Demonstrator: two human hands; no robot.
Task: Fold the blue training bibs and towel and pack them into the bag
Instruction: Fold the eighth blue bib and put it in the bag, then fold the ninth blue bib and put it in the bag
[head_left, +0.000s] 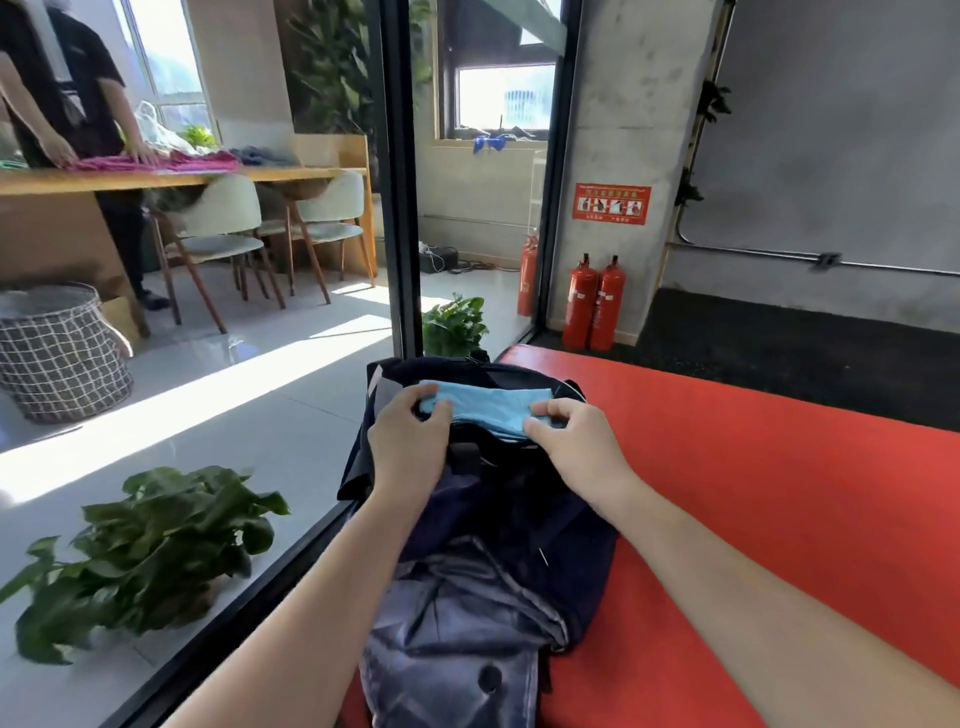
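A folded light-blue cloth (485, 408) lies across the open mouth of a dark navy bag (498, 509), which rests on a red mat (779, 493). My left hand (408, 431) grips the cloth's left end, fingers curled over its edge. At the cloth's right end, my right hand (566, 434) pinches the fabric between thumb and fingers. The lower part of the cloth is hidden inside the bag opening. I cannot tell whether the cloth is a bib or the towel.
A glass wall with a black frame (400, 208) runs along the mat's left side. Potted plants (150, 556) stand beyond the glass. Red fire extinguishers (592, 301) stand by a concrete pillar. Far left, another person works at a wooden table (171, 179).
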